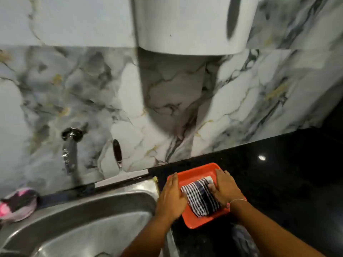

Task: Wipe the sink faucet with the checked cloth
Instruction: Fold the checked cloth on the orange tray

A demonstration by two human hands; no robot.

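Two hands resting on one checked cloth (201,198) in one orange tray (193,222) on the black tabletop (278,173): left hand (171,197) lying flat and open at the cloth's 9 o'clock edge, right hand (225,189) pressing down at 3 o'clock, fingers half curled, neither plainly gripping. Sitting at about 10 o'clock from both hands, one faucet (69,151), long axis running 12 to 6, nearer the left hand. Leaning beside it, one squeegee (120,167).

a home kitchen: steel sink (89,210) at near left, wall faucet (69,153), marble-patterned wall (232,101), black counter (278,173).
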